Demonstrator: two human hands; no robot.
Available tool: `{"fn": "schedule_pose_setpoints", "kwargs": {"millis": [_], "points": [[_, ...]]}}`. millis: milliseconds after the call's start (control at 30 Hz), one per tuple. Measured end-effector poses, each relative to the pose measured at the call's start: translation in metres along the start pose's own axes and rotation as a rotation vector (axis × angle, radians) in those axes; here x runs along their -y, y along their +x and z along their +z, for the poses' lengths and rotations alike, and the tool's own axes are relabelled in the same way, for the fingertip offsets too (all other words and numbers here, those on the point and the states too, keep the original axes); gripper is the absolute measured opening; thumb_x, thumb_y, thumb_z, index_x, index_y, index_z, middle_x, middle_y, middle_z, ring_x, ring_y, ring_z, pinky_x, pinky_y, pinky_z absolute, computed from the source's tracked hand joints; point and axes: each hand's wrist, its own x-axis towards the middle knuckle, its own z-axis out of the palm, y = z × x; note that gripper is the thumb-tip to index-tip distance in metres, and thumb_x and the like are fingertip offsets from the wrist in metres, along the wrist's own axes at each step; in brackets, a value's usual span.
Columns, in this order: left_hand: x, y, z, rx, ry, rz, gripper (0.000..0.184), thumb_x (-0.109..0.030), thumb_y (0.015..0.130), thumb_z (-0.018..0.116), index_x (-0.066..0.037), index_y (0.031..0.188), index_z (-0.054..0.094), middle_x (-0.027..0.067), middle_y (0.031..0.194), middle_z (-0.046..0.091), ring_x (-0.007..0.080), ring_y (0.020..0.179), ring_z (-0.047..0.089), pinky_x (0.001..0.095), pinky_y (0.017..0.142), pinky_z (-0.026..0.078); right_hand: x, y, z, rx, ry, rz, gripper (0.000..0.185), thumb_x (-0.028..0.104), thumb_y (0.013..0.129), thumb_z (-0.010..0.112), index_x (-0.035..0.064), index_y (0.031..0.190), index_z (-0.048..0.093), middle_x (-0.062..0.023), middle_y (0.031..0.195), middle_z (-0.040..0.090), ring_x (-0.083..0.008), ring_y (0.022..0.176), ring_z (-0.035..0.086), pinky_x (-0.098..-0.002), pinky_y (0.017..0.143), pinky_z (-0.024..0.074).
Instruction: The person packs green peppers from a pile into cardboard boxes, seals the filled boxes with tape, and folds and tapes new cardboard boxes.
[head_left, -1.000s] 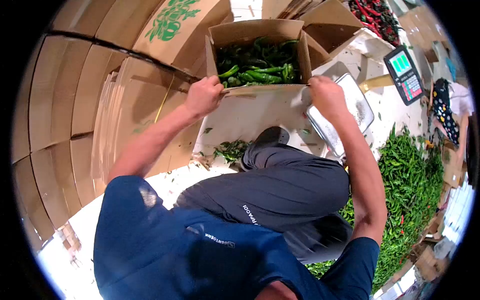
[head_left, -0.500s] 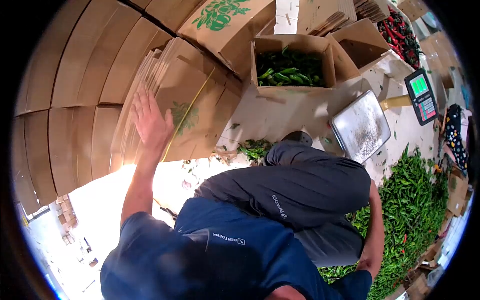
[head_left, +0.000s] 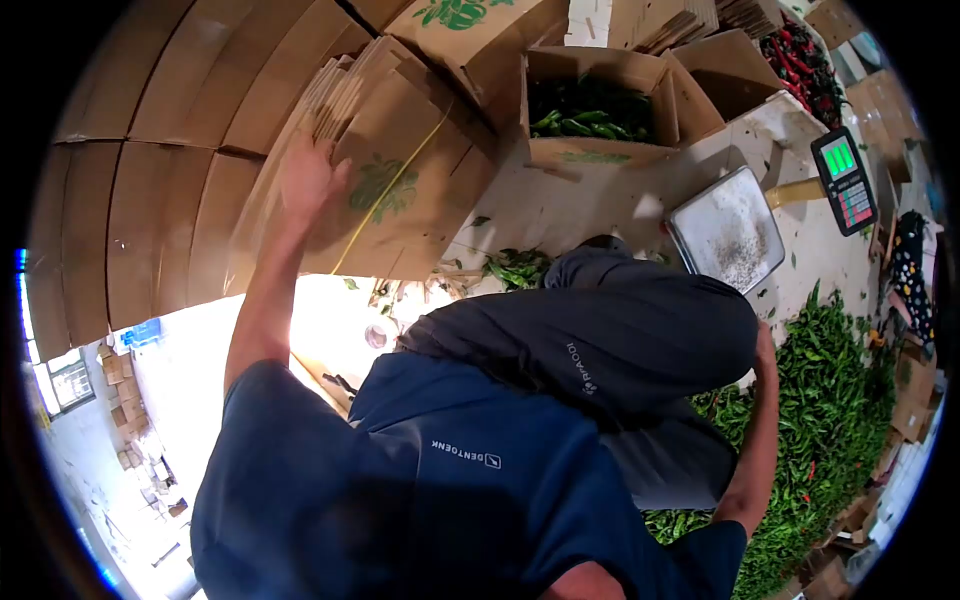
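My left hand [head_left: 308,178] is at the upper edges of a stack of flattened cardboard boxes [head_left: 415,215], its fingers bent over the edge and the thumb on the front side. A yellow strap [head_left: 385,195] runs across the front box, beside a green printed plant picture. My right hand [head_left: 764,345] rests against the far side of my bent knee, in dark trousers [head_left: 600,335]; its fingers are mostly hidden. Close to that hand lies a large heap of green peppers [head_left: 830,410].
An open carton [head_left: 600,152] with green peppers inside stands ahead. To its right are a scale [head_left: 728,230] with a lit display [head_left: 845,180] and a pile of red peppers [head_left: 800,65]. Closed cardboard boxes [head_left: 200,80] are stacked like a wall on the left.
My left hand's fingers, stretched flat before, are now bent at the boxes' edge. My right hand has come up a little by the knee. The whole view has shifted slightly.
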Motion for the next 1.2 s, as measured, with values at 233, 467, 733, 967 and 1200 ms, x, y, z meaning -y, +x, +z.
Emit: {"fn": "schedule_pose_setpoints", "kwargs": {"millis": [233, 467, 733, 967, 1200], "points": [[-0.034, -0.113, 0.068, -0.052, -0.200, 0.083, 0.046, -0.010, 0.080, 0.071, -0.002, 0.123, 0.055, 0.0211, 0.124, 0.056, 0.0415, 0.102, 0.059, 0.0478, 0.086, 0.051, -0.030, -0.007, -0.008, -0.077, -0.011, 0.077, 0.036, 0.018, 0.091, 0.068, -0.0065, 0.118, 0.066, -0.0151, 0.106, 0.074, -0.0207, 0.097, 0.068, -0.0334, 0.086, 0.0515], [-0.014, -0.169, 0.119, 0.376, 0.046, -0.181, 0.023, -0.013, 0.086, 0.064, -0.002, 0.107, 0.062, 0.0185, 0.095, 0.069, 0.0384, 0.085, 0.068, 0.0483, 0.075, 0.054, -0.040, -0.013, -0.013, -0.054, -0.083, 0.070, 0.034, 0.021, 0.094, 0.063, -0.0022, 0.119, 0.067, -0.0098, 0.099, 0.074, -0.0169, 0.082, 0.068, -0.0328, 0.069, 0.0545], [0.035, -0.220, 0.111, 0.262, -1.283, -1.593, 0.021, -0.019, 0.094, 0.051, -0.003, 0.094, 0.065, 0.0221, 0.099, 0.070, 0.0315, 0.080, 0.070, 0.0445, 0.070, 0.055, -0.032, -0.020, -0.009, -0.084, -0.006, 0.212, 0.038, 0.026, 0.096, 0.062, -0.0020, 0.121, 0.066, -0.0116, 0.104, 0.073, -0.0185, 0.081, 0.069, -0.0338, 0.063, 0.0571], [0.121, -0.196, 0.185, -0.390, -2.295, -1.688, 0.028, -0.026, 0.098, 0.050, -0.008, 0.116, 0.060, 0.0129, 0.115, 0.066, 0.0330, 0.115, 0.060, 0.0466, 0.096, 0.052, -0.051, -0.020, -0.010, -0.034, -0.054, 0.307, 0.036, 0.028, 0.095, 0.064, -0.0008, 0.116, 0.066, -0.0095, 0.092, 0.070, -0.0170, 0.079, 0.068, -0.0329, 0.066, 0.0570], [0.124, -0.188, 0.142, -0.304, -2.274, -1.827, 0.041, -0.043, 0.100, 0.045, -0.008, 0.119, 0.057, 0.0078, 0.118, 0.060, 0.0226, 0.101, 0.058, 0.0346, 0.086, 0.050, -0.014, -0.038, -0.004, -0.074, -0.032, 0.282, 0.033, 0.022, 0.095, 0.063, -0.0027, 0.116, 0.065, -0.0105, 0.090, 0.069, -0.0169, 0.075, 0.065, -0.0349, 0.063, 0.0548]]}}
